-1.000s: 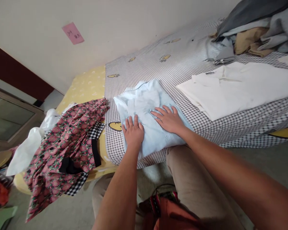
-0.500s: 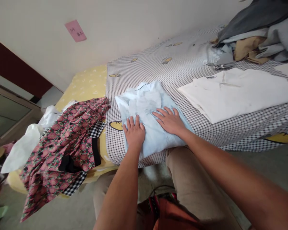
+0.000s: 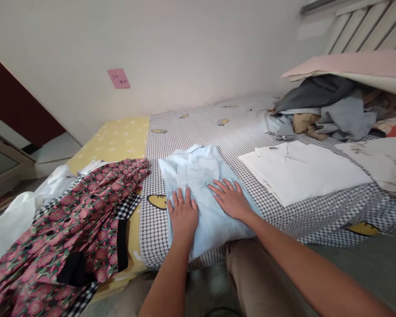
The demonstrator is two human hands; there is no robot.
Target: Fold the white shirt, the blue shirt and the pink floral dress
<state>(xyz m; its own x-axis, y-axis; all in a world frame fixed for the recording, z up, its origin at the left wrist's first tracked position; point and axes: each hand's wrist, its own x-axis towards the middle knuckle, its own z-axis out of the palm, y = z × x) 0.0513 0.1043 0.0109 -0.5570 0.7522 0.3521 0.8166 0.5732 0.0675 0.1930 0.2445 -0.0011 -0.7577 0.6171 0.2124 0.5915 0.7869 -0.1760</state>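
A light blue shirt (image 3: pixel 203 229) lies folded on the bed in front of me, its collar at the far end and a sleeve with its cuff folded across the upper part. My left hand (image 3: pixel 184 213) rests flat on the shirt's left side, fingers spread and pointing away from me. On the right side, my right hand (image 3: pixel 231 200) also lies flat with fingers apart, angled toward the middle. Both palms touch the cloth and neither hand grips it.
A pink floral garment (image 3: pixel 95 202) with black trim lies at left, over white clothing (image 3: pixel 16 220). To the right sits a folded white shirt (image 3: pixel 303 171). Heaped grey and tan clothes (image 3: pixel 336 110) are behind it. The checked bedsheet (image 3: pixel 191 130) runs to the wall.
The camera view has tilted upward, so the bed and hands appear lower and more of the wall shows. Both hands stay in nearly the same places on the shirt.
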